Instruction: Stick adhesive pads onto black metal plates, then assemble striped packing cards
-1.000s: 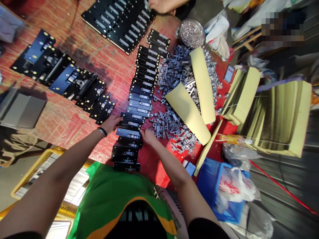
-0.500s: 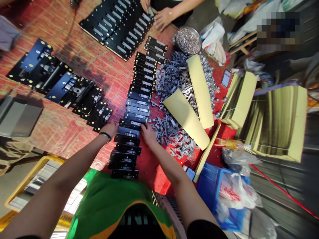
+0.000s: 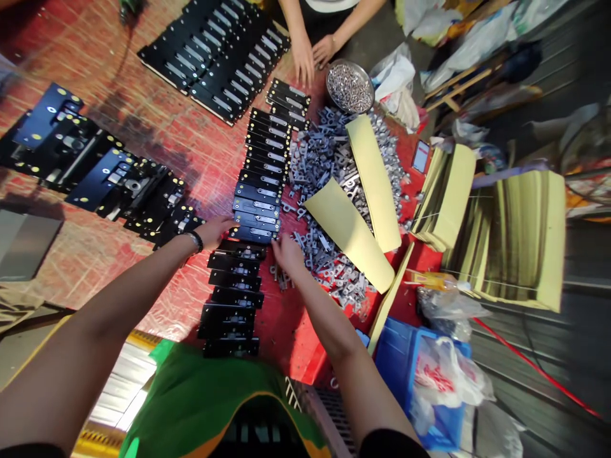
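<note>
My left hand (image 3: 214, 230) and my right hand (image 3: 287, 253) close in from either end on one black metal plate (image 3: 252, 234), part of a long row of black plates (image 3: 232, 329). Both hands are narrow against the plate's ends, but I cannot tell whether either one grips it. Just past my right hand, a pile of grey metal parts (image 3: 324, 254) crowds in and leaves little room on that side. To my left, the red tabletop (image 3: 157, 280) opens wider, up to the laid-out black assemblies (image 3: 95, 172). Yellow paper strips (image 3: 348, 235) lie across the pile. Farther on, a steel bowl of screws (image 3: 350, 87) sits just beside a co-worker's hands (image 3: 324, 51), near a block of black plates (image 3: 214, 63).
</note>
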Available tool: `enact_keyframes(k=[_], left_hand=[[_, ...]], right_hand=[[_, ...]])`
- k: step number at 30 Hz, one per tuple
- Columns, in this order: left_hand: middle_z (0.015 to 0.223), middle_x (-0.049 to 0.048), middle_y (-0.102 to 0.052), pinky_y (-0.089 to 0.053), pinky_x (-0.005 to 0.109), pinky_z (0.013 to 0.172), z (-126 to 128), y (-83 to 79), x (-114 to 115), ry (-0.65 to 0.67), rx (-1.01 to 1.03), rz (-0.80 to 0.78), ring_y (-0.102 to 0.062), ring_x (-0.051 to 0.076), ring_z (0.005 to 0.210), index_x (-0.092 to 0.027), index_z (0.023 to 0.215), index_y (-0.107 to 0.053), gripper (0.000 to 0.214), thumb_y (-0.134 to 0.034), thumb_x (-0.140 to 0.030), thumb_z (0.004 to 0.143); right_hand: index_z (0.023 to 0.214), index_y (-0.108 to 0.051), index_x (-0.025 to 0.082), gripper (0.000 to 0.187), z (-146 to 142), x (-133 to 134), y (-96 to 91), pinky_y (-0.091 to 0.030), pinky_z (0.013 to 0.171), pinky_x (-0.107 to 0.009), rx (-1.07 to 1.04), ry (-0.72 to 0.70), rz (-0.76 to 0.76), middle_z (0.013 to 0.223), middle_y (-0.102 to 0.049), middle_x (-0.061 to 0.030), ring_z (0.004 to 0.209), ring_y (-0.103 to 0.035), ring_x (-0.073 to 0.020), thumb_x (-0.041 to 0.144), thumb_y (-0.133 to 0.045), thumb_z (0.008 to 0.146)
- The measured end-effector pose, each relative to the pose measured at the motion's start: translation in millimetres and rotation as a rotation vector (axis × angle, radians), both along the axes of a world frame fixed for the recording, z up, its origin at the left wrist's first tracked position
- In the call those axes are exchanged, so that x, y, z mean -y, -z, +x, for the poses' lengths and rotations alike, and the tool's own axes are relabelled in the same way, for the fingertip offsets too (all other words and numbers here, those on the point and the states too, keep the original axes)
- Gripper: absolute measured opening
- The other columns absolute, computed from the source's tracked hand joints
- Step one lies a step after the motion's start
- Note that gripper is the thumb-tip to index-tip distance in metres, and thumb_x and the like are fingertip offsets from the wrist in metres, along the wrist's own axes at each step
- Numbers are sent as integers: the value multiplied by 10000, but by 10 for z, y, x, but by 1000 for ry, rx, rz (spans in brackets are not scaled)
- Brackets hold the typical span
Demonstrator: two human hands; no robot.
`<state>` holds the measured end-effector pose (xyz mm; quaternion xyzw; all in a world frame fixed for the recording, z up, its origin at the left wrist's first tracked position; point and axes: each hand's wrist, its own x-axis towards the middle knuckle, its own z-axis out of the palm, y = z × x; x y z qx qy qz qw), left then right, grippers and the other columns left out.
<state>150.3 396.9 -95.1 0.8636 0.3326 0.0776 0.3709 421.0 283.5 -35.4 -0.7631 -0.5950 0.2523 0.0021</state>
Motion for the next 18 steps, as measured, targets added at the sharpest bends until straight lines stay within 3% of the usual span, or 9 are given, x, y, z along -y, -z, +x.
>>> enact_keyframes(k=[4,8,13,18], left_hand=[[1356,144,-642,-505,449,1081,-25,3,-86,-16,-13,-24,-622,299,1230,-170,1326,-646,565,-600,-156,763],[1344,143,-651,-496,427,1084,-52,21,-96,-23,16,-61,-623,287,1217,-156,1358,-611,579,-656,-247,788],[1300,144,-663,-491,430,1078,-42,115,0,-129,76,-40,-624,301,1204,-154,1311,-621,521,-653,-288,809],[1252,167,-667,-486,416,1056,-87,109,100,-108,130,-10,-627,293,1178,-138,1287,-605,436,-578,-336,900]], right_hand=[[1489,-496,188,533,251,-288,-47,-481,1050,-437,91,-293,103,1512,-506,-178,1320,-526,-314,125,-467,960],[1518,-472,207,626,433,-534,54,-525,960,-424,59,-499,32,1577,-432,-159,1225,-581,-310,133,-557,902],[1450,-563,197,557,618,-616,188,-516,998,-396,-58,-538,94,1509,-517,-133,1241,-584,-285,205,-652,901],[1327,-673,197,486,751,-680,250,-512,1010,-390,-373,-376,111,1311,-659,-100,1176,-619,-249,253,-732,848]])
